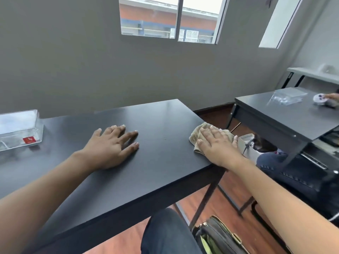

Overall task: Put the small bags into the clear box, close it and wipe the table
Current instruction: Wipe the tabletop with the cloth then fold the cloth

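Beige and crumpled, the cloth [199,136] lies at the table's [161,114] right edge, about three o'clock from the table's middle, and looks like soft terry bunched into folds. The right hand [218,143] lies flat on top of it, palm down, fingers straight and close together, pressing the cloth to the black top rather than gripping it; part of the cloth sticks out past the fingertips and on the thumb side.

The left hand [110,143] rests palm down on the bare top near the middle, fingers spread wide and holding nothing.

At nine o'clock, by the left edge, stands the clear box [18,129]. It is a low rectangle of see-through plastic with a red label [29,140] on its near wall. Its lid appears to be on. What is inside cannot be made out through the glare.

The matte black tabletop shows a few faint specks between the hands.

At two o'clock, well apart, stands a second table [286,116] bearing another clear box [288,97].
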